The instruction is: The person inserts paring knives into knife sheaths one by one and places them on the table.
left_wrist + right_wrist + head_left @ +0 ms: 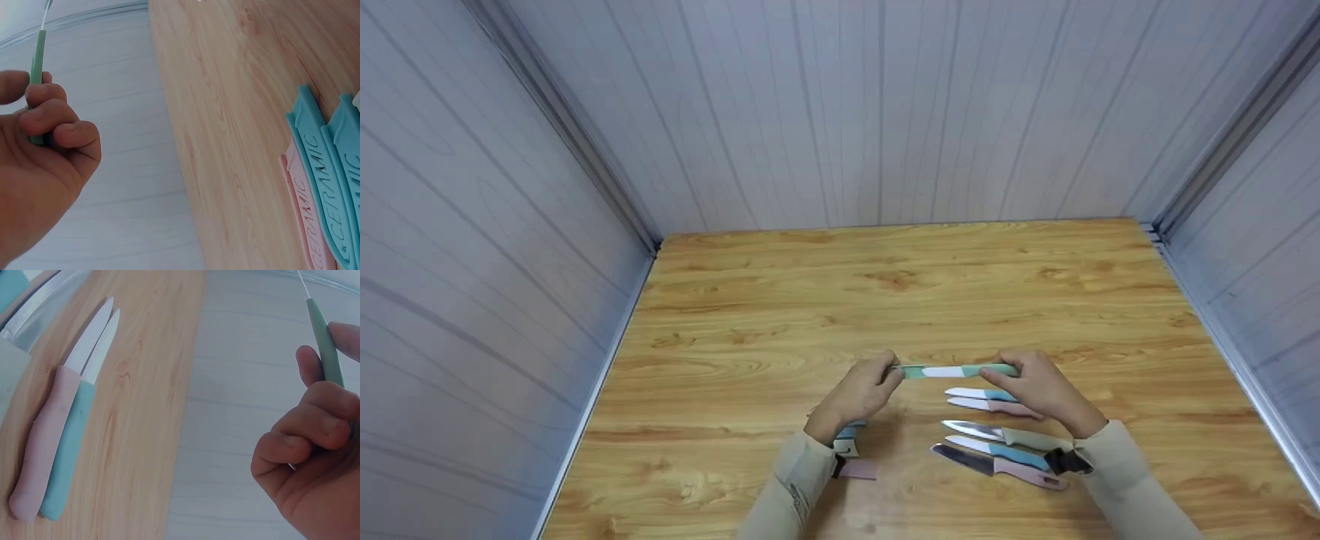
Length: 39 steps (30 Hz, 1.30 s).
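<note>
In the head view my left hand (856,390) pinches a green blade sheath (913,372) and my right hand (1046,384) grips the green handle of a white-bladed knife (943,372). Both are held level above the table, end to end. The blade's tip meets the sheath's mouth; how far it sits inside cannot be told. From the left wrist, the sheath (37,59) stands between thumb and curled fingers. Thumb and fingers also wrap the knife's green handle (326,343) in the right wrist view.
Below my right hand lie blue- and pink-handled knives (42,439), a cream-handled knife (1027,438), another blue-handled knife (1020,455) and a wide pink-handled knife (1027,472). Pink (304,208) and blue sheaths (318,169) lie near my left forearm. Panel walls (840,112) enclose the wooden table (780,292).
</note>
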### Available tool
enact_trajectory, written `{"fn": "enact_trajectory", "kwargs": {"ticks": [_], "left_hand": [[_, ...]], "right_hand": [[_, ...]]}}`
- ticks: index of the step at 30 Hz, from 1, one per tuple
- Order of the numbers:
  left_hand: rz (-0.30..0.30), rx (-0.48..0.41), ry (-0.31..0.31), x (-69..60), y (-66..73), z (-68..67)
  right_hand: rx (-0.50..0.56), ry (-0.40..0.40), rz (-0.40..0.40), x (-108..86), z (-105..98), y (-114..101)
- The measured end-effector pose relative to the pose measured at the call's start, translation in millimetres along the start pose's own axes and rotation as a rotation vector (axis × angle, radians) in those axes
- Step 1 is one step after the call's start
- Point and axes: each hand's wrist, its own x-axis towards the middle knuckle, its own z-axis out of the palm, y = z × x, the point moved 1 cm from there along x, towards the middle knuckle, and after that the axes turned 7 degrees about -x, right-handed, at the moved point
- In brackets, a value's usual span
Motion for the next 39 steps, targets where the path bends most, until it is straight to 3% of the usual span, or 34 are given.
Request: {"fn": "enact_trajectory", "kwargs": {"ticks": [7, 17, 23, 39], "left_hand": [[0.037, 0.011, 0.011, -0.9, 3.4, 2.2], [0.008, 0.027, 0.003, 0.5, 7.4, 4.4], [0.032, 0.048, -0.011, 2.4, 12.4, 5.3], [0.068, 0.066, -0.039, 7.4, 15.7, 9.6]], "right_hand": [[-0.003, -0.019, -0.011, -1.1, -1, -3], [-0.042, -0.019, -0.043, -0.8, -1, -6], [-0.078, -0.018, -0.064, -2.4, 1, -7], [-0.066, -0.029, -0.034, -3.0, 3, -11]]}}
